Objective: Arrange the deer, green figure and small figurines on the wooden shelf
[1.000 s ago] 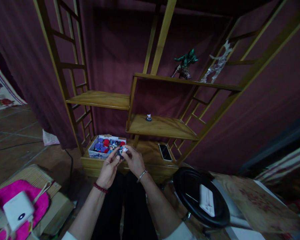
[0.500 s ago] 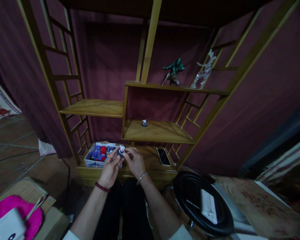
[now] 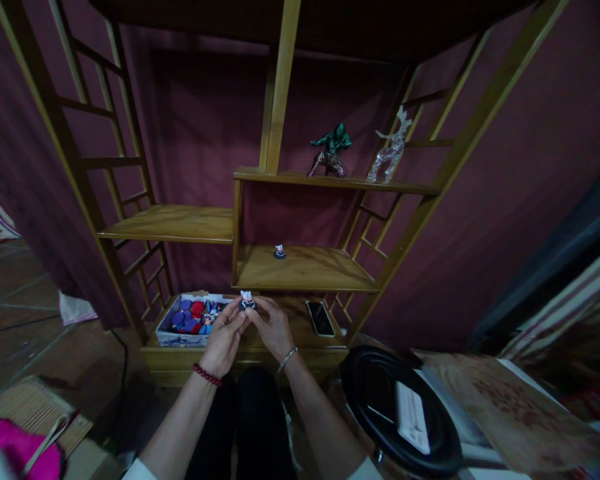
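Observation:
Between my two hands is a small white-and-dark figurine (image 3: 247,299) on a dark round base, held upright. The fingers of my left hand (image 3: 224,337) close on its left side, and those of my right hand (image 3: 273,328) pinch it from the right. Just left of my hands sits a cardboard box (image 3: 183,339) with several blue, red and purple pieces in it; my left hand hides part of its right end. A similar small figurine (image 3: 279,252) stands on the middle shelf (image 3: 310,270) above.
A phone (image 3: 321,319) lies on the lowest board right of my hands. Up on the higher right shelf stand a green crouching figure (image 3: 333,151) and a clear deer-like figure (image 3: 391,148). Beside my right arm is a black round stool (image 3: 353,393) with a white flat object (image 3: 413,417) on it.
Both hands have turned the figurine more upright, and my right fingers now sit lower at its side. The whole view has shifted slightly.

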`<control>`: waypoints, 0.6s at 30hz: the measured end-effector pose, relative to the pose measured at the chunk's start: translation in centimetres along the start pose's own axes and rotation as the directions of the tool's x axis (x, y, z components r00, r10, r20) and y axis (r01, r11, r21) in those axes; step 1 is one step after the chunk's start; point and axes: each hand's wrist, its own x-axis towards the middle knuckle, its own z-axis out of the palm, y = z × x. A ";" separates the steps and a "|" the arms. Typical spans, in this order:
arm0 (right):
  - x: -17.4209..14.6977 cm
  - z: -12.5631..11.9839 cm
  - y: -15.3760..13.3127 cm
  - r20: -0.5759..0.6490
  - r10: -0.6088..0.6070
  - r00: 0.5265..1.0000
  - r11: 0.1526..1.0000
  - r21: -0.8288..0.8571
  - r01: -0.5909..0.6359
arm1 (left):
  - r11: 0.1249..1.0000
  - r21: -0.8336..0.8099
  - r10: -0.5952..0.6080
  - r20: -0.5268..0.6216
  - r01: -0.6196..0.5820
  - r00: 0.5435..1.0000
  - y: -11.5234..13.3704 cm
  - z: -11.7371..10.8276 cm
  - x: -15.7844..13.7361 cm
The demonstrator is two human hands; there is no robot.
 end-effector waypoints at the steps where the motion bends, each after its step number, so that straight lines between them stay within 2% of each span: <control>1: 0.1 -0.2 0.2 0.006 0.001 1.000 1.000 0.006 -0.001 | 1.000 0.001 -0.004 -0.005 0.004 1.000 -0.1 0.1 0.1; 7: 0.4 -1.2 1.0 0.013 0.008 1.000 1.000 0.013 -0.008 | 0.999 0.040 -0.029 0.015 0.029 0.999 -0.8 0.5 0.9; 18: 1.0 -3.4 1.1 -0.032 0.023 0.999 1.000 0.020 -0.022 | 0.989 0.145 0.000 0.055 -0.008 0.998 -1.9 2.6 2.4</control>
